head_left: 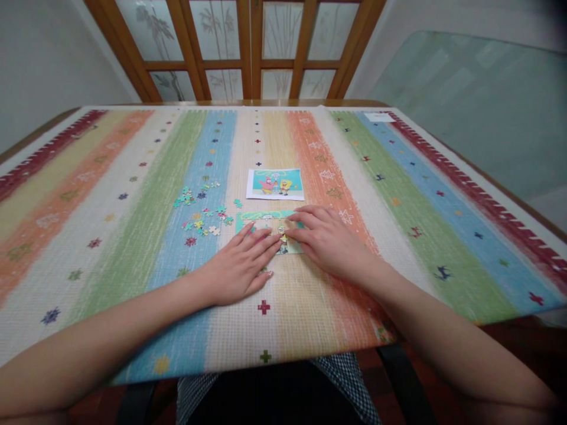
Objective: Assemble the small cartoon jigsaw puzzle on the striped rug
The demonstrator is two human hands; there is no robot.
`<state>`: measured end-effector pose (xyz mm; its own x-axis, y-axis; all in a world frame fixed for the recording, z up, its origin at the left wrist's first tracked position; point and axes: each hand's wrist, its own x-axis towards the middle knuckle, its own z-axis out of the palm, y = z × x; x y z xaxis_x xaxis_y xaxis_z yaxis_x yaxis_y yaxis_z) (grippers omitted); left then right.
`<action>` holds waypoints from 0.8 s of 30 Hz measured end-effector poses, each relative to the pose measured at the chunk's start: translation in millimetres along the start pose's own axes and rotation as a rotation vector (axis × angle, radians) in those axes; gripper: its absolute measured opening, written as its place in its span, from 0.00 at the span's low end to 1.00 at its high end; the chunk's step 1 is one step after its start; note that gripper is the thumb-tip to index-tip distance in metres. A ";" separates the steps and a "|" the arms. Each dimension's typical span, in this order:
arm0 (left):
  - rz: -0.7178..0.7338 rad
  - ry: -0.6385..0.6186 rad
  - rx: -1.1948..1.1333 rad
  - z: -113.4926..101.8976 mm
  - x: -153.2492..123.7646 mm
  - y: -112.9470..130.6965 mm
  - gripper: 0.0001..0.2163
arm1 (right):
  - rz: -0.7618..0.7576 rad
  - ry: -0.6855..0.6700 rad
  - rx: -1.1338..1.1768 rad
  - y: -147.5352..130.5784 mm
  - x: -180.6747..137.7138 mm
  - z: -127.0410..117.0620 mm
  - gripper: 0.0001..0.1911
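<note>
A partly assembled jigsaw puzzle (283,248) with a cartoon picture lies flat on the table in front of me. My left hand (241,260) rests palm down with its fingers spread, the fingertips over the puzzle's left and middle part. From the right, my right hand (325,239) reaches onto the puzzle with fingers bent and thumb and fingertips drawn in near its middle; anything small between them is hidden. Loose puzzle pieces (214,230) in teal, yellow, pink and white lie scattered left of the puzzle. Just beyond it lies a printed reference picture (275,184) with cartoon figures.
A striped tablecloth (345,330) covers the table, its near edge close to my lap. More loose pieces (183,198) lie farther left. A small white paper (378,117) is at the far right. Wooden doors with glass panes (252,53) stand behind the table.
</note>
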<state>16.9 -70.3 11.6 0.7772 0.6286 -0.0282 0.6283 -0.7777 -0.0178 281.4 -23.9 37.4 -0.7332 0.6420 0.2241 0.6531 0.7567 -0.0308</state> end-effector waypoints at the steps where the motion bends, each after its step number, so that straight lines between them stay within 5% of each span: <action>1: 0.002 0.001 -0.001 0.2 0.0 0.4 0.30 | -0.002 0.001 -0.009 -0.3 -0.3 -0.5 0.13; 24: 0.026 0.097 -0.064 4.5 -0.7 -0.5 0.28 | 0.003 0.112 0.074 2.3 1.3 -2.1 0.11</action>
<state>15.9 -70.4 7.1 0.7906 0.6084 0.0693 0.6067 -0.7936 0.0455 282.3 -21.7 39.7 -0.7029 0.6296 0.3309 0.6365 0.7645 -0.1025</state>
